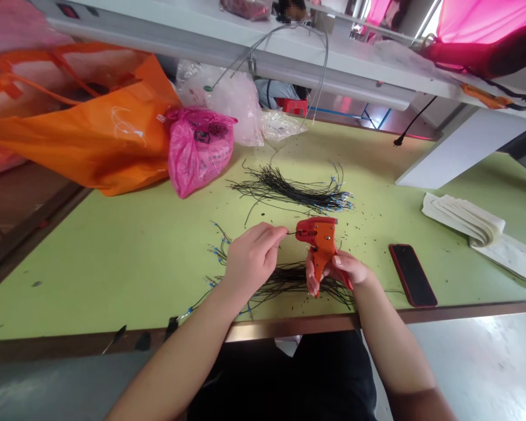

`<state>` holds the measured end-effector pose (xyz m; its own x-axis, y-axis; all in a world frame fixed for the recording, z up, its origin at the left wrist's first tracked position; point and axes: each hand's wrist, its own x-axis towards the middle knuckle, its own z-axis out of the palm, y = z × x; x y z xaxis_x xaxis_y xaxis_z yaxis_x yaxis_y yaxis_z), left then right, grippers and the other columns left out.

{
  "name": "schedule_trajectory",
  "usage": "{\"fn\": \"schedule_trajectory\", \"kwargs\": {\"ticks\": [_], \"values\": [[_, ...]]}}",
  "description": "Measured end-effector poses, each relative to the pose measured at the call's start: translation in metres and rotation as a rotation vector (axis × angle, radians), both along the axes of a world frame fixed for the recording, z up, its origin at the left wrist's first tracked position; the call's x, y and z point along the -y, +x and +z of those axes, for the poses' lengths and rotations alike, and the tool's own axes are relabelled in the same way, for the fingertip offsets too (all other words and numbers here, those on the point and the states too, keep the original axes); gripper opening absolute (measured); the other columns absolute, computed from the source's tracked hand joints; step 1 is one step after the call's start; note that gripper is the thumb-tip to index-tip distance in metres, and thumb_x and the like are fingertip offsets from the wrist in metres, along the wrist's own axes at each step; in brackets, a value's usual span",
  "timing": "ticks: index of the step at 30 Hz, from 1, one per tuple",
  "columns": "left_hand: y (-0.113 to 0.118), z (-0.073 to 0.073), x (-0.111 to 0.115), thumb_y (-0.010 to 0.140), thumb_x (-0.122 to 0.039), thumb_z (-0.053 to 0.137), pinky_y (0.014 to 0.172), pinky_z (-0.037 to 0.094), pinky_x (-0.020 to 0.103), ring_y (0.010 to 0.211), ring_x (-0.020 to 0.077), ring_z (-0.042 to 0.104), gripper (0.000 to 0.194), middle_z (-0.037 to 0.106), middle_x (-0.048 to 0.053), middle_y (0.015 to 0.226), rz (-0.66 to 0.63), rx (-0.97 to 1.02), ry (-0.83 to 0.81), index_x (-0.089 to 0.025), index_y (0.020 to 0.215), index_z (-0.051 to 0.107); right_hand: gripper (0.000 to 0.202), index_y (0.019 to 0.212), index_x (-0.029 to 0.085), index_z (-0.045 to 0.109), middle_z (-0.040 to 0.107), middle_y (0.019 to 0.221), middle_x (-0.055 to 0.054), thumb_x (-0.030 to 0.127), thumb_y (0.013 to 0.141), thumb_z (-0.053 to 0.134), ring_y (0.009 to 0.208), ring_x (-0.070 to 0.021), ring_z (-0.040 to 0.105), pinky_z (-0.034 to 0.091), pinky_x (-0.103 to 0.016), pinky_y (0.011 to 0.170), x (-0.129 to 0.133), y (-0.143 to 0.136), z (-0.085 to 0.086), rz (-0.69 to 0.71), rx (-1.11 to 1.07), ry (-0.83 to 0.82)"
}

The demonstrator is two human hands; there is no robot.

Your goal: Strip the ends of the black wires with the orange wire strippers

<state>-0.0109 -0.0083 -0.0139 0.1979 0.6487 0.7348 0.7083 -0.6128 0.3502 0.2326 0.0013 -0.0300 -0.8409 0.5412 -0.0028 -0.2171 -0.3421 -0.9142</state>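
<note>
My right hand [348,269] is wrapped round the handles of a red and orange wire stripper [325,241], held above the green table [127,257]. Between finger and thumb, my left hand [255,251] pinches a thin black wire [291,233], whose end goes into the stripper's jaws. Under both hands lies a bundle of black wires [284,280], some with blue-marked ends showing at the left. Farther back rests a second bundle of black wires [289,188], its blue and bare metal tips pointing right.
A phone [412,275] lies right of my hands, with folded white sheets [469,222] beyond it. At the back left stand an orange bag [127,128] and a tied pink plastic bag [201,149]. Small dark scraps litter the tabletop. A white shelf [355,70] spans the back.
</note>
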Motion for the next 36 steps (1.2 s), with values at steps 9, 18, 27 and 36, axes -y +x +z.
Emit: {"fn": "schedule_trajectory", "kwargs": {"ticks": [9, 18, 27, 36], "values": [[-0.0025, -0.0053, -0.0042, 0.092, 0.000, 0.044, 0.063, 0.045, 0.027, 0.072, 0.0162, 0.060, 0.031, 0.065, 0.002, 0.077, 0.002, -0.036, 0.016, -0.022, 0.094, 0.067, 0.056, 0.098, 0.011, 0.064, 0.068, 0.073, -0.005, 0.067, 0.090, 0.061, 0.063, -0.0200, 0.069, 0.054, -0.031, 0.063, -0.0005, -0.0004, 0.0009, 0.014, 0.031, -0.071], [-0.0022, -0.0079, -0.0057, 0.089, 0.000, 0.046, 0.064, 0.046, 0.027, 0.075, 0.0172, 0.061, 0.031, 0.066, 0.002, 0.079, 0.025, -0.053, 0.003, -0.022, 0.095, 0.068, 0.053, 0.092, 0.011, 0.062, 0.068, 0.071, -0.006, 0.064, 0.090, 0.064, 0.063, -0.0198, 0.071, 0.051, -0.026, 0.056, -0.0013, -0.0019, 0.0033, 0.004, 0.037, -0.046], [-0.0021, -0.0086, -0.0064, 0.093, -0.003, 0.047, 0.065, 0.046, 0.027, 0.074, 0.0173, 0.060, 0.028, 0.067, 0.003, 0.080, 0.029, -0.045, -0.001, -0.021, 0.095, 0.068, 0.053, 0.091, 0.012, 0.062, 0.067, 0.069, -0.004, 0.065, 0.091, 0.063, 0.064, -0.0196, 0.071, 0.052, -0.026, 0.055, -0.0013, -0.0008, 0.0013, -0.007, 0.031, -0.034], [-0.0010, -0.0050, -0.0054, 0.094, -0.005, 0.047, 0.064, 0.048, 0.027, 0.071, 0.0163, 0.062, 0.027, 0.068, 0.002, 0.077, 0.022, -0.026, 0.004, -0.020, 0.093, 0.069, 0.053, 0.085, 0.014, 0.059, 0.059, 0.057, 0.002, 0.066, 0.088, 0.067, 0.049, -0.0140, 0.061, 0.052, -0.024, 0.047, -0.0001, -0.0051, -0.0022, -0.073, 0.047, -0.010]]}}
